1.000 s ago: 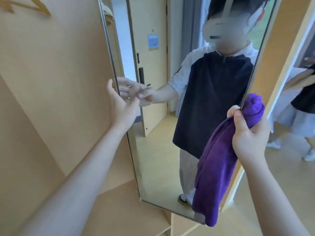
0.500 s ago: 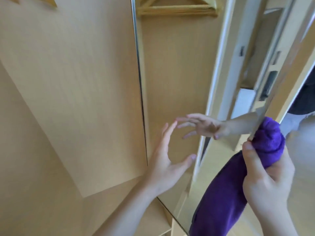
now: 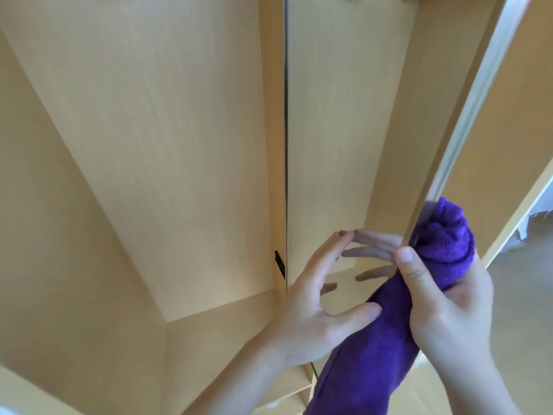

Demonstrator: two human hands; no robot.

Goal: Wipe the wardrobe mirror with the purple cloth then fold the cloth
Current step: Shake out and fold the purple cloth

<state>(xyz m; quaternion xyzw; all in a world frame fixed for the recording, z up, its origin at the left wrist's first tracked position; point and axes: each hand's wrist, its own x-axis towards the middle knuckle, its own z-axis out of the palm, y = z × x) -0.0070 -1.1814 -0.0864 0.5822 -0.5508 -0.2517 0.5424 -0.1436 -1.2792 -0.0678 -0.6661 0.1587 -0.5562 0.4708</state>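
The wardrobe mirror (image 3: pixel 344 115) stands in the middle and reflects the pale wood inside the wardrobe. My right hand (image 3: pixel 449 313) grips the bunched purple cloth (image 3: pixel 371 363) at the mirror's right edge; the cloth's top bulges above my thumb and the rest hangs down out of frame. My left hand (image 3: pixel 311 313) is spread with straight fingers, its fingertips on the glass and its thumb against the cloth. The reflection of those fingers shows in the mirror.
Light wooden wardrobe panels (image 3: pixel 149 130) fill the left, with a shelf (image 3: pixel 224 319) below. A small black hinge (image 3: pixel 279 263) sits by the mirror's left edge. The mirror's metal frame (image 3: pixel 478 85) runs up the right, with the room floor (image 3: pixel 526 295) beyond it.
The mirror has turned, so it reflects the wardrobe interior instead of a person. My left hand moved right from the mirror's left edge to beside the cloth. My right hand kept its grip.
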